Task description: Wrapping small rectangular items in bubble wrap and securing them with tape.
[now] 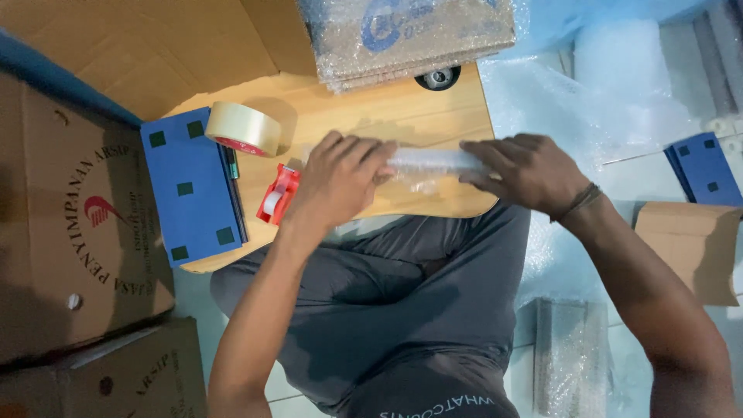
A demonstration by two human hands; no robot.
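Fingers of our left hand [340, 179] and right hand [526, 169] press down on a bubble-wrapped bundle [433, 161]. It lies near the wooden board [371, 116]'s front edge, a red tape dispenser [277, 193] just left.

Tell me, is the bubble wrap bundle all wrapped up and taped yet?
Wrapped, it seems: the small bundle on the wooden table is already rolled in bubble wrap. Right now the left hand and the right hand press down on its two ends. Probably left: taping. The red tape dispenser and the tape roll lie untouched beside the left hand, and no tape shows on the bundle.
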